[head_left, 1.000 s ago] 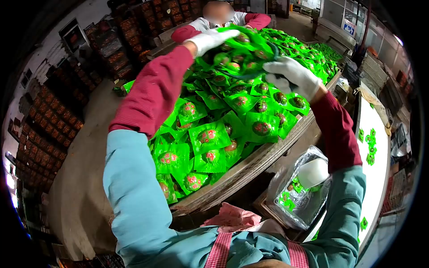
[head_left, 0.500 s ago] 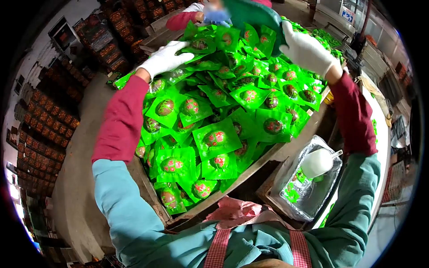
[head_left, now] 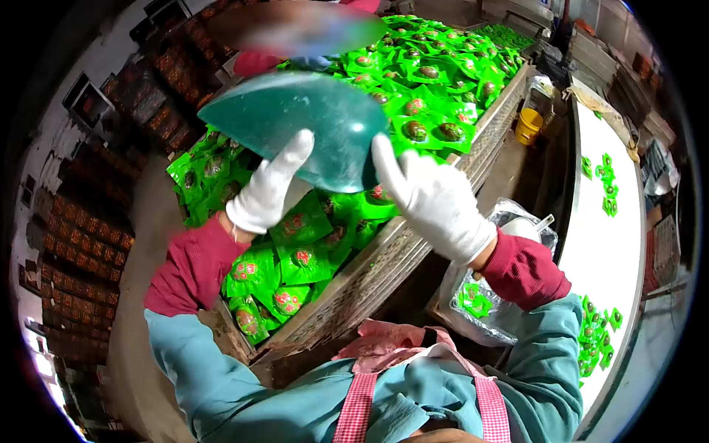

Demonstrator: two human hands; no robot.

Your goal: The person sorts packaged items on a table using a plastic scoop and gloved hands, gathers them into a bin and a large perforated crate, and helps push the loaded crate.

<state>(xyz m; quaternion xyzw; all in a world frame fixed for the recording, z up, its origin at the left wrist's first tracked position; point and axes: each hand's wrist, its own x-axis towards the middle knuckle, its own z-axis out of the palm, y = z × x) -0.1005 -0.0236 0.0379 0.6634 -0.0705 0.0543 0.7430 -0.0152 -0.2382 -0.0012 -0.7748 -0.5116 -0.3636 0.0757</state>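
Observation:
A translucent dark green basin (head_left: 325, 122) is tilted over the pile of green packets (head_left: 299, 258) in the wooden-sided bin. My right hand (head_left: 436, 199), in a white glove, holds the basin at its near right edge. My left hand (head_left: 272, 184), also gloved in white, is at the basin's near side, its fingers against the surface or just by it; the contact is unclear. The packets are glossy, each with a round dark item and some with red print. The basin hides part of the pile.
Another person's red sleeve (head_left: 255, 64) shows beyond the basin. A plastic-lined box (head_left: 461, 317) stands by the bin's near right side. Farther right are a yellow bucket (head_left: 528, 126) and a white table (head_left: 591, 255) with green packets. Stacked crates (head_left: 77, 258) line the left.
The basin has come closer and lower, its outer surface now toward me. My left hand has moved from the pile to the basin. My right hand has come down and inward with it.

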